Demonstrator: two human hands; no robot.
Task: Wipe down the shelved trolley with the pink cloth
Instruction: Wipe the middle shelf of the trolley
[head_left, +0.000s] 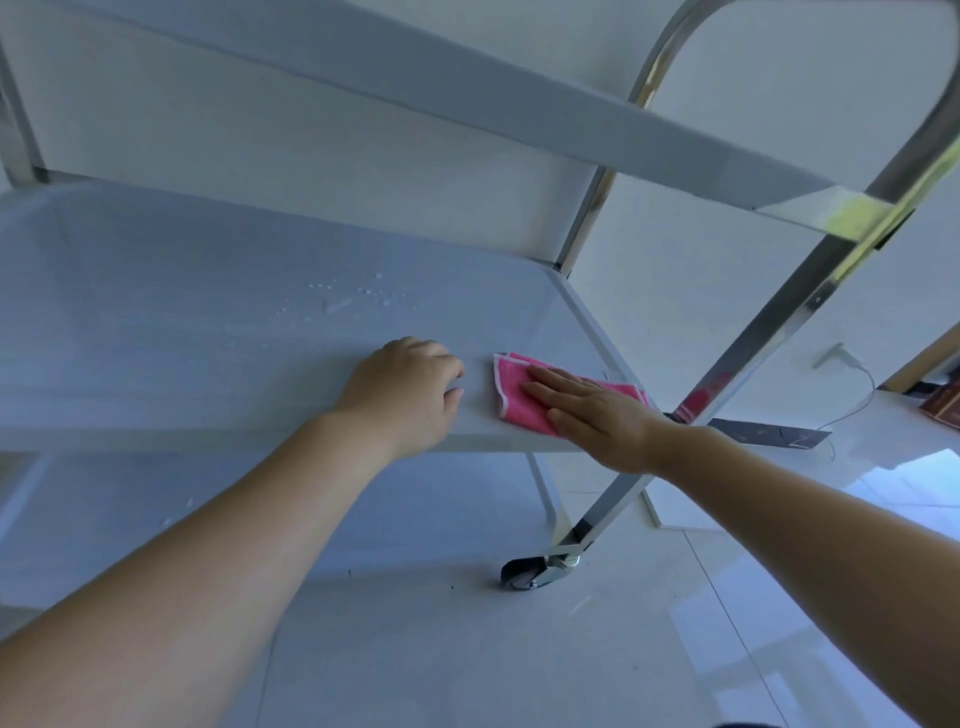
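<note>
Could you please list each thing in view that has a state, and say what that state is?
pink cloth: folded, lying flat on the shelf under the right hand.
right hand: fingers straight, pressing the cloth.
left hand: fingers curled, resting on the shelf, holding nothing.
middle shelf: wet with droplets further back.
wheel: on the floor.

No text, label, brand or number can be read anywhere. The yellowish patch (852, 218) on the trolley frame is blurred.

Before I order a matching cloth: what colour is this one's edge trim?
White or pale trim on the pink cloth, seen in the head view, the only one.
</note>
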